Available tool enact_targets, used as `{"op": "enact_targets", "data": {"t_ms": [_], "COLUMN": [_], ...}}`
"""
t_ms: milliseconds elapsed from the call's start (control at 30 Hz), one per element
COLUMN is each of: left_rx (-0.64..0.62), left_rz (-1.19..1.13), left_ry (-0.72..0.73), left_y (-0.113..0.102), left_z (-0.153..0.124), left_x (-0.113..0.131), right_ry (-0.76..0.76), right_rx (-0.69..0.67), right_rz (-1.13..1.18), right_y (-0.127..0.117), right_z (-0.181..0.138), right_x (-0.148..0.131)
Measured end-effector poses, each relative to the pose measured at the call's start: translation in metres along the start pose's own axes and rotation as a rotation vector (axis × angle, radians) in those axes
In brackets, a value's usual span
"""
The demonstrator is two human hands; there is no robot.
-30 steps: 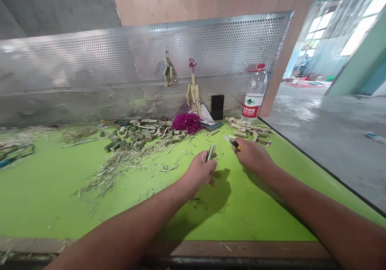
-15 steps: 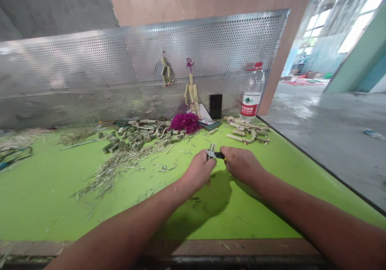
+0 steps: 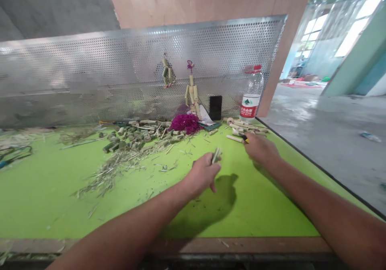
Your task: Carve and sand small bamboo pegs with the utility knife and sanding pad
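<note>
Left grip (image 3: 201, 174) closed on bamboo segment (image 3: 216, 155), held above green counter (image 3: 90, 205); right grip (image 3: 259, 149) closed on yellow utility knife (image 3: 245, 139), just beside cut bamboo pieces (image 3: 238, 126) near plastic water bottle (image 3: 251, 95). Knife and segment well apart.

A punched metal sheet (image 3: 193, 48) leaned along the back of the table (image 3: 265, 221), with two bamboo figures (image 3: 192, 93) hanging on it and a bottle (image 3: 251, 95) before it at right. Bamboo pieces (image 3: 135, 135) lay left of a yarn tuft (image 3: 186, 122), more pieces (image 3: 241, 128) right of it, and shavings (image 3: 111, 173) in front.
</note>
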State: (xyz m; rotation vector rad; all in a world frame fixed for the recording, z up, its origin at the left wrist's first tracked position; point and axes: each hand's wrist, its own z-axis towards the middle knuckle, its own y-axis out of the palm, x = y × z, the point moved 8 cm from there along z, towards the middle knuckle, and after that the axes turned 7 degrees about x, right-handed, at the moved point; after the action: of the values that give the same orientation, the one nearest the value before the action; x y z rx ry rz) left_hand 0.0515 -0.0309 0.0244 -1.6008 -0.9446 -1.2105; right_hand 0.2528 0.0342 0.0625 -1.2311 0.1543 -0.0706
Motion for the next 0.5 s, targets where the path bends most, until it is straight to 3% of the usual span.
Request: {"op": "enact_targets", "data": {"t_ms": [133, 233, 500], "left_rx": [0.036, 0.017, 0.155], "left_rz": [-0.060, -0.104, 0.187], "left_ry": [0.021, 0.045, 0.064], "left_y": [-0.007, -0.007, -0.017], "left_z": [0.011, 0.015, 0.015], "left_x": [0.001, 0.000, 0.002], "right_ry": [-0.266, -0.385, -0.426], "right_rx": [0.036, 0.016, -0.009], "right_rz": [0.130, 0.135, 0.058], "right_y": [-0.002, -0.001, 0.005], "right_z": [-0.026, -0.047, -0.050], "right_x": [-0.048, -0.076, -0.081]}}
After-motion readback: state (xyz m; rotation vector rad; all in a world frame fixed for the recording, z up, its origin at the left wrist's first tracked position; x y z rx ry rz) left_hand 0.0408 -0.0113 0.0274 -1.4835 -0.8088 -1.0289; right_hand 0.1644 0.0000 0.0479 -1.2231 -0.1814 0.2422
